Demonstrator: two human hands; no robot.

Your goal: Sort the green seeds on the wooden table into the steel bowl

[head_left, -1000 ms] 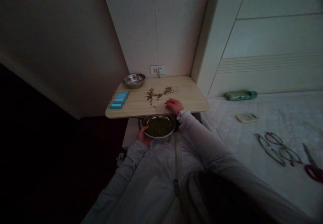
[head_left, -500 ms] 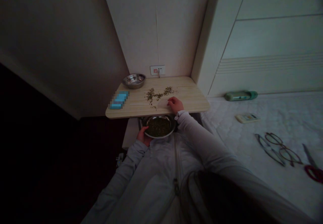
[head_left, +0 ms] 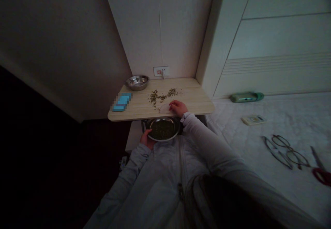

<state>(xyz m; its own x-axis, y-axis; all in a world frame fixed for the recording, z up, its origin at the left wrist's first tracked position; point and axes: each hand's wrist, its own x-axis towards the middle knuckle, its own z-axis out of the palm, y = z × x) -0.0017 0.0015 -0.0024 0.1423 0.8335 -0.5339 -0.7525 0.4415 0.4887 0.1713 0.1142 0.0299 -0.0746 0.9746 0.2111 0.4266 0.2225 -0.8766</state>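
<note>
My left hand [head_left: 147, 140] grips the left rim of a metal bowl [head_left: 165, 139] just below the table's front edge. Dark green bits [head_left: 162, 129] cover the bowl's inside. Above it, my right hand [head_left: 178, 108] is closed on a thin, pale, see-through flat piece [head_left: 164, 108], held low over the tabletop near its front edge; its exact kind is hard to make out. More small green-brown bits [head_left: 154, 97] lie scattered on the wooden table [head_left: 193, 98], behind and to the left of that piece.
A second metal bowl [head_left: 137, 83] stands at the table's back left, with a blurred blue phone-like thing [head_left: 122, 102] in front of it. On the bed at right lie a green bottle-like object [head_left: 247, 97], a remote-like item [head_left: 253, 120], glasses [head_left: 289, 149] and red-handled scissors [head_left: 322, 175].
My right hand has shifted slightly left, and the pale flat piece moved with it toward the loose bits. My left hand keeps the bowl in place.
</note>
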